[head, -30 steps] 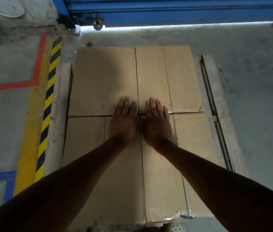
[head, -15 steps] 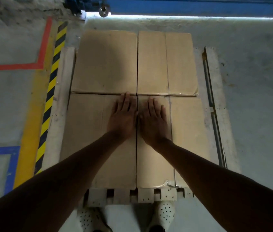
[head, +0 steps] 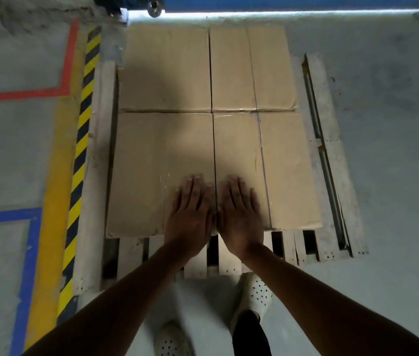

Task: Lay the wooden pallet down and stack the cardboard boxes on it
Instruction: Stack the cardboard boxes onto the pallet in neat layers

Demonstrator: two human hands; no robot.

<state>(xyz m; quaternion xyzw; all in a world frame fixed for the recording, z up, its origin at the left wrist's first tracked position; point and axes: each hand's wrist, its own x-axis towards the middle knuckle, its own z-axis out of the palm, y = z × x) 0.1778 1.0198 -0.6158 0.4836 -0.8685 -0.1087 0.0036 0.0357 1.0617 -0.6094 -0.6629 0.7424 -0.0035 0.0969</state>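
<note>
A wooden pallet (head: 331,176) lies flat on the concrete floor. Several brown cardboard boxes cover its top in a two-by-two block: far left box (head: 167,70), far right box (head: 252,70), near left box (head: 141,170), near right box (head: 280,170). My left hand (head: 190,214) lies flat on the near left box by its front edge, fingers straight. My right hand (head: 239,214) lies flat on the near right box beside it. Both hands flank the seam between the two near boxes.
Yellow-and-black hazard tape (head: 81,140) and a yellow line run along the pallet's left side, with red (head: 67,62) and blue (head: 27,265) floor lines further left. A blue shutter door (head: 280,2) stands behind the boxes. My white perforated shoes (head: 257,294) stand at the pallet's near edge.
Both hands have slid back from the middle of the stack to the front edge of the near boxes. The view has pulled back, showing the pallet's near slats and my shoes.
</note>
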